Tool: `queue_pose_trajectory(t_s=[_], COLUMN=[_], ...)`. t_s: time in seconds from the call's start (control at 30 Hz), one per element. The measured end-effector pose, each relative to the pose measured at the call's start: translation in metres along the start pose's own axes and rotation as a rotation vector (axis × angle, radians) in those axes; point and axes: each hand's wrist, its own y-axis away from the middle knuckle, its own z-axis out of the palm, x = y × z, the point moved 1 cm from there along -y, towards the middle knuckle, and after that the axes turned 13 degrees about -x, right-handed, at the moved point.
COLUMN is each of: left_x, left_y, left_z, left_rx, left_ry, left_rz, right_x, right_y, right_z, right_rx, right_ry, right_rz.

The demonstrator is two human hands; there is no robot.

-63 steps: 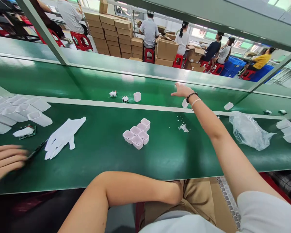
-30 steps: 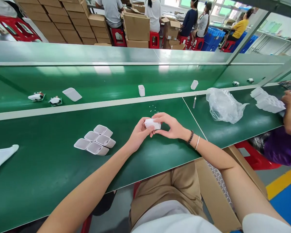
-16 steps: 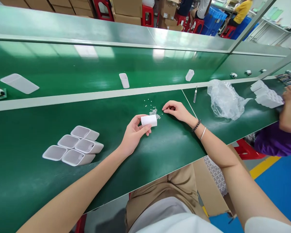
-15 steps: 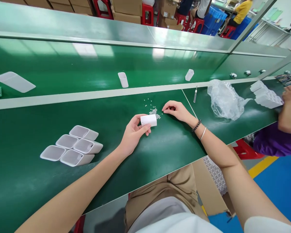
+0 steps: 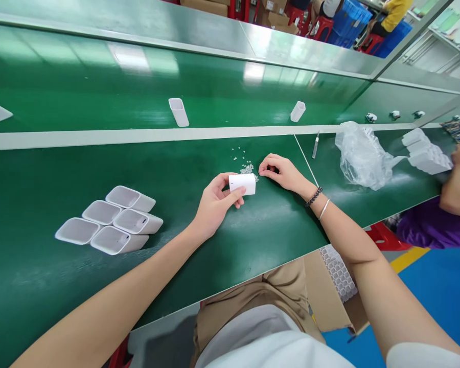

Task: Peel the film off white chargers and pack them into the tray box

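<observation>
The left grip (image 5: pixel 213 207) holds a white case (image 5: pixel 243 183) beside scattered small pieces (image 5: pixel 247 168).

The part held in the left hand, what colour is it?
The held part is white, best seen in the head view.

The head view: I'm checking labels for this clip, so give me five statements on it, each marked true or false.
1. The left hand holds a white container. True.
2. The right hand grips the clear plastic bag. False: the plastic bag lies on the green table, apart from that hand.
3. Five white containers sit grouped to the left of the left hand. True.
4. The tiny pieces are all inside a container. False: tiny pieces lie loose on the table, near the right fingertips.
5. The right wrist wears a dark beaded bracelet and a pale bangle. True.
</observation>
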Motion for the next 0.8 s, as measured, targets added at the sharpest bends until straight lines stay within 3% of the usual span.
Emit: queue_pose_trajectory(t_s=[0.2, 0.4, 0.53, 0.8], left_x=[-0.004, -0.007, -0.008, -0.011], left_y=[0.000, 0.001, 0.001, 0.000], left_z=[0.004, 0.010, 0.012, 0.012], left_rx=[0.067, 0.125, 0.129, 0.140], left_ry=[-0.082, -0.156, -0.147, -0.149], left_rz=[0.027, 0.032, 0.041, 0.061], right_x=[-0.009, -0.062, -0.088, -0.089], right_y=[-0.001, 0.002, 0.003, 0.002], right_z=[0.007, 0.023, 0.038, 0.046], right_rx=[0.046, 0.308, 0.286, 0.341], right_ry=[0.161, -0.079, -0.174, -0.235], right_rz=[-0.031, -0.190, -0.222, -0.167])
